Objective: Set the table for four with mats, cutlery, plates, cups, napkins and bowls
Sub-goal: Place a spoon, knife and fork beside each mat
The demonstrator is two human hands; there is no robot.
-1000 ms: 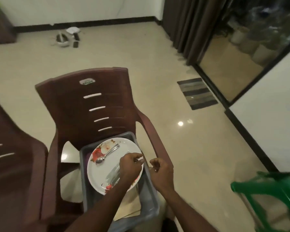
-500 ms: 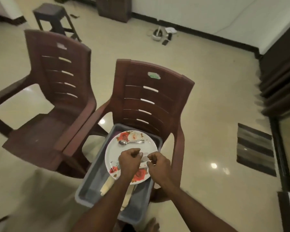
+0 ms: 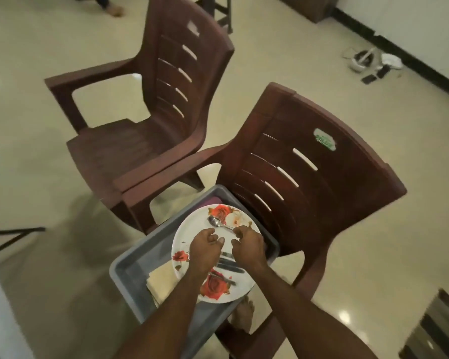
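Note:
A white plate (image 3: 192, 244) with red roses lies on a grey tub (image 3: 130, 265), which stands on the seat of a brown plastic chair (image 3: 322, 177). A spoon (image 3: 215, 222) rests at the plate's far side. Several knives and forks (image 3: 230, 266) lie across its middle. My left hand (image 3: 205, 251) hovers over the cutlery with curled fingers; whether it holds a piece is hidden. My right hand (image 3: 249, 247) pinches the end of the spoon's handle. Beige napkins or mats (image 3: 161, 278) lie in the tub under the plate.
A second brown chair (image 3: 153, 112) stands to the left, touching the first. A bare foot (image 3: 241, 314) shows below the tub. Small items (image 3: 366, 63) lie on the floor by the far wall. A striped mat (image 3: 436, 330) lies at the lower right.
My head has turned, so the chairs sit differently in view. My right hand has come onto the plate from beside the tub and reached the spoon's handle. The left hand stays over the cutlery.

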